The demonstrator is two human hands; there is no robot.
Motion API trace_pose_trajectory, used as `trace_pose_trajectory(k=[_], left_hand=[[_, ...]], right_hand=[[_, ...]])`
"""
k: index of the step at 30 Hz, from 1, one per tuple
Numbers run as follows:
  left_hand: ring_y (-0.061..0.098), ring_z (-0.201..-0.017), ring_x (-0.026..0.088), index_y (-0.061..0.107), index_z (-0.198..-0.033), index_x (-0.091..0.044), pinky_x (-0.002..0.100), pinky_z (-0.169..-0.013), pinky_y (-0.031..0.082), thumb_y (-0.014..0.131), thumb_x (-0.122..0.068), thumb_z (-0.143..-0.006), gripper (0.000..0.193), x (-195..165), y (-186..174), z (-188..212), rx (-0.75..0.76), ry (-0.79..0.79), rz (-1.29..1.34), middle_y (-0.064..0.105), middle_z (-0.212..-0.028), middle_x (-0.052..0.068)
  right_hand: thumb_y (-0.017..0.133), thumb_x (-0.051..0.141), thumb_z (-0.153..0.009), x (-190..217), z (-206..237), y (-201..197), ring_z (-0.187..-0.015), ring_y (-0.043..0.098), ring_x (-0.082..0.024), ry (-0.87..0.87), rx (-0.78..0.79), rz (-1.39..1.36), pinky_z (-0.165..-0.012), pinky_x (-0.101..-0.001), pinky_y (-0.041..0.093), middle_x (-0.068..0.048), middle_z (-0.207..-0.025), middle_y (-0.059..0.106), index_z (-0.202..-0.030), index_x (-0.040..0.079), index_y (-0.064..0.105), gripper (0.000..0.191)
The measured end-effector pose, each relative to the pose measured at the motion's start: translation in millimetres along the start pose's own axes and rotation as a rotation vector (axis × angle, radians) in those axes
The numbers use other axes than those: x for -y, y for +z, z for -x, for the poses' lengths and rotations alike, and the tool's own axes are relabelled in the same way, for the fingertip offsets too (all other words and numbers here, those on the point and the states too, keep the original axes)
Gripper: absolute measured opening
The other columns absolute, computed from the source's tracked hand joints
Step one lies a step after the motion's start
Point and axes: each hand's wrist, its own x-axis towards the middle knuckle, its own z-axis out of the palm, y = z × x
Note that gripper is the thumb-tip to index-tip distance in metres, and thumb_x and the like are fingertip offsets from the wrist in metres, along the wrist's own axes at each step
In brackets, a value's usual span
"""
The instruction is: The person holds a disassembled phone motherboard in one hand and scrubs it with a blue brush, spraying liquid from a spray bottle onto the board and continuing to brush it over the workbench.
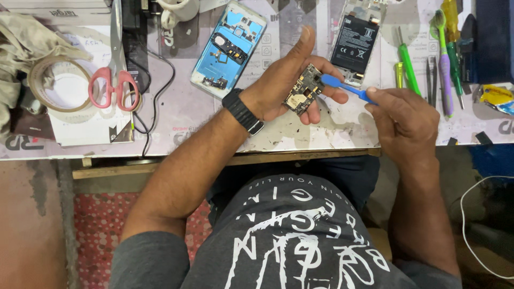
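While the left hand point(284, 85) is cupping one small circuit board point(303, 90) in its curled fingers, thumb raised, the right hand point(404, 120) is closing around one blue plastic pry tool point(345, 88), whose flat tip is touching the board's upper right edge. Both hands are hovering above the front portion of the tabletop point(300, 134), with the board held just over its surface. Lying behind the left hand is one opened phone chassis point(227, 48) with a pale blue frame; one black battery pack point(354, 44) is resting behind the board. To the right, two green-handled tools point(408, 67), one purple-handled tool point(445, 80) and one pair of tweezers point(431, 80) are lying roughly parallel. At the far left, one pair of red-handled scissors point(114, 85) is overlapping one roll of tape point(56, 84), beside one crumpled cloth point(21, 48). One black wristband point(243, 111) is circling the left wrist. Open room is remaining between the chassis and the scissors, while the tabletop's near edge is running just below both wrists.
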Motion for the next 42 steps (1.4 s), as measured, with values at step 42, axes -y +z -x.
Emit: trace_pose_trajectory(k=[42], left_hand=[[0.073,-0.057,0.025,0.06,-0.121,0.013,0.031,-0.047,0.063,0.036,-0.09,-0.086,0.112,-1,0,4,0.014,0.057,-0.022,0.074,-0.108,0.036]], right_hand=[[0.076,-0.004,-0.102,-2,5,2,-0.093,0.071,-0.03,-0.081,-0.011,0.04,-0.079,-0.0368,0.055,-0.014,-0.106,0.072,-0.124,0.007,0.068,0.025]])
